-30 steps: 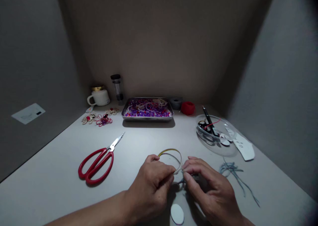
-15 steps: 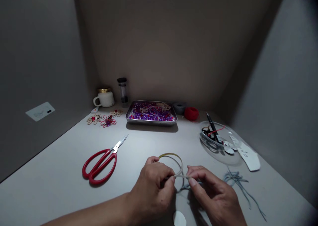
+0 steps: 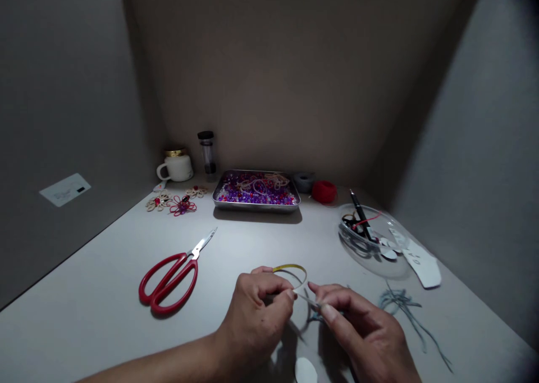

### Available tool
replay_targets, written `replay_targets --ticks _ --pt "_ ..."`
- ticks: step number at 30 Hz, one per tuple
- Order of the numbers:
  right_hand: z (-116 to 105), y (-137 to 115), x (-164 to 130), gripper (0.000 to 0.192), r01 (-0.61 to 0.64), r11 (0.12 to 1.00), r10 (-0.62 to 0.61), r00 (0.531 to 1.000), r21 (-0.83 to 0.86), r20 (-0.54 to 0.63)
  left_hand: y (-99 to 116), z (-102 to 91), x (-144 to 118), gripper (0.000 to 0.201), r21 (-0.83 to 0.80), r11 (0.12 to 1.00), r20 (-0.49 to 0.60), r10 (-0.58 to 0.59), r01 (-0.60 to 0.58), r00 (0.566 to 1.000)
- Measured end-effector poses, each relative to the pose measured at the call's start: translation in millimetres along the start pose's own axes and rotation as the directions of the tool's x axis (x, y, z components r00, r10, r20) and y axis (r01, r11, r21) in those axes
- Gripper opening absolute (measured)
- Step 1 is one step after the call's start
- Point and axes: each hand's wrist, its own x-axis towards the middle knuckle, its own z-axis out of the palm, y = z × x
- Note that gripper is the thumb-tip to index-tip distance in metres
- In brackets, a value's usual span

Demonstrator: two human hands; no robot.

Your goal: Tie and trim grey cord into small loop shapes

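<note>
Two hands pinch shut on one thin strip loop point(image 3: 290, 272) near the worktop's point(image 3: 105, 293) front edge: left hand point(image 3: 256, 315), right hand point(image 3: 357, 327). Risk: uneven pull, loop springs free or kinks.

Thin yellowish loop point(image 3: 290, 270), pinched between both hands

Dim, overhead-lit scene with dark vignetted corners, wide-angle stretching at the edges, soft shadows under objects.
</note>
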Motion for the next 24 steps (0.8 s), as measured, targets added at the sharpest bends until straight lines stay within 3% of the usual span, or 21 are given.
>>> replay_targets --ticks 7,13,19,22,24 --pt "1 -2 -1 0.014 -0.128 0.991 0.127 0.992 0.043 0.018 5 -0.2 -2 0.030 -0.004 0.999 -0.024 -0.038 0.038 0.999" --pt "2 0 -2 0.017 -0.152 0.985 0.151 0.988 0.083 0.020 10 -2.6 -3 0.029 -0.065 0.989 -0.050 -0.136 0.133 0.989" --pt "4 -7 -3 0.018 -0.148 0.983 0.144 0.989 0.109 0.042 10 1.2 -5 0.028 0.160 0.985 -0.120 0.077 -0.057 0.990" --pt "3 -8 -4 0.016 -0.129 0.983 0.127 0.992 0.133 0.020 10 -3.0 -1 0.022 0.095 0.993 -0.199 -0.042 0.062 0.979" --pt "-1 -5 -4 0.017 -0.124 0.981 0.130 0.991 0.147 -0.029 8 -12.0 6 0.020 0.021 0.988 -0.288 -0.139 0.152 0.947"
